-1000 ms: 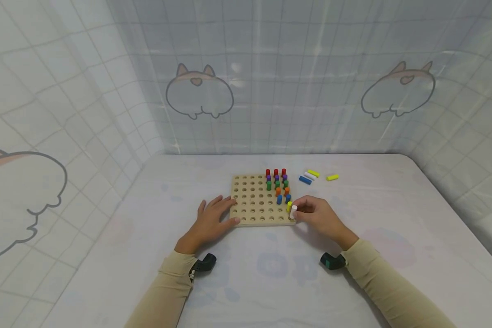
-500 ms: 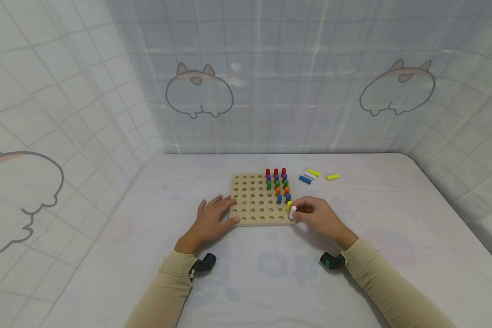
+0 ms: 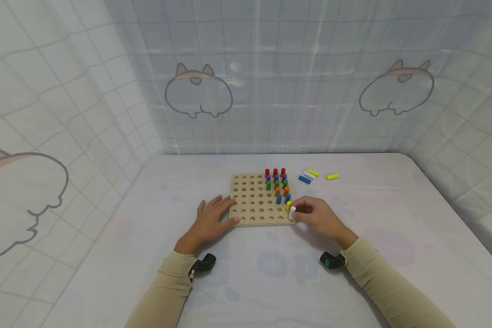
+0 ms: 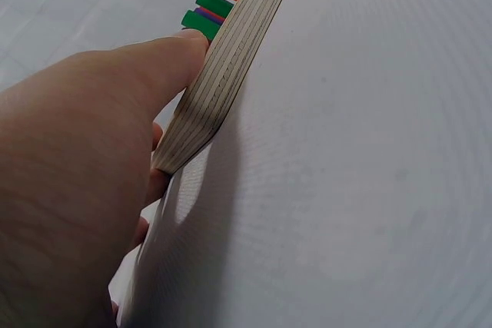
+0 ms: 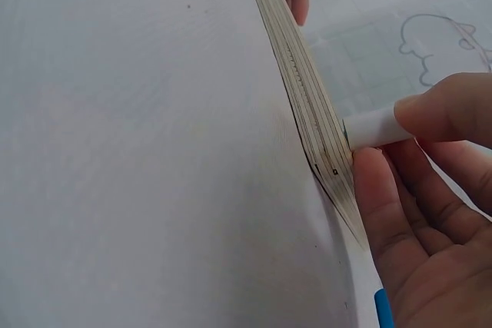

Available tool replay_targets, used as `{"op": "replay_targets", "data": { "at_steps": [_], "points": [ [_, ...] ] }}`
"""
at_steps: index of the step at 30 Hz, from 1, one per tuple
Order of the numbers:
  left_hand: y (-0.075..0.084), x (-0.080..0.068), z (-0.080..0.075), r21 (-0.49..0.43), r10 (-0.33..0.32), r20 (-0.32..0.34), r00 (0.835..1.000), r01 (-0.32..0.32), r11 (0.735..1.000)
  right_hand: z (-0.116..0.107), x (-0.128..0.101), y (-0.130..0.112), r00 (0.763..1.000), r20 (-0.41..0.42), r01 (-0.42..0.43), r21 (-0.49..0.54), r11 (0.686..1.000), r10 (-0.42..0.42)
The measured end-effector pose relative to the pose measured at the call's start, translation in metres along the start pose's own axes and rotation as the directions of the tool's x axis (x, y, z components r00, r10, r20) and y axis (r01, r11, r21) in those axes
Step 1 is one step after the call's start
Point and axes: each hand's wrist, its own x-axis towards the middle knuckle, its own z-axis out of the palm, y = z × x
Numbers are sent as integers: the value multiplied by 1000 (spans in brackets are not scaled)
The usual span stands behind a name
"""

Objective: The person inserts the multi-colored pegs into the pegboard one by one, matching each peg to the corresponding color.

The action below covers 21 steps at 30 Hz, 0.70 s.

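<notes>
From the head view, the left hand (image 3: 211, 222) lies flat with relaxed fingers on the near left edge of the pegboard (image 3: 254, 200) on the tabletop (image 3: 393, 218), while the right hand (image 3: 317, 217) pinches a white peg (image 3: 293, 211) upright at the board's near right corner, just near of a yellow peg (image 3: 289, 205). In the left wrist view the left thumb rests on the board's top by its layered edge. In the right wrist view the white peg's end meets the board, so seating looks underway; next it likely needs a straight push into the hole.
</notes>
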Motion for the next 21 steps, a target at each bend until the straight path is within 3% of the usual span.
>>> {"op": "replay_targets", "data": {
  "at_steps": [21],
  "points": [
    [1, -1, 0, 2, -12, -2, 1000, 12, 1000, 1, -2, -3, 999, -7, 34, -12, 999, -34]
  ]
}}
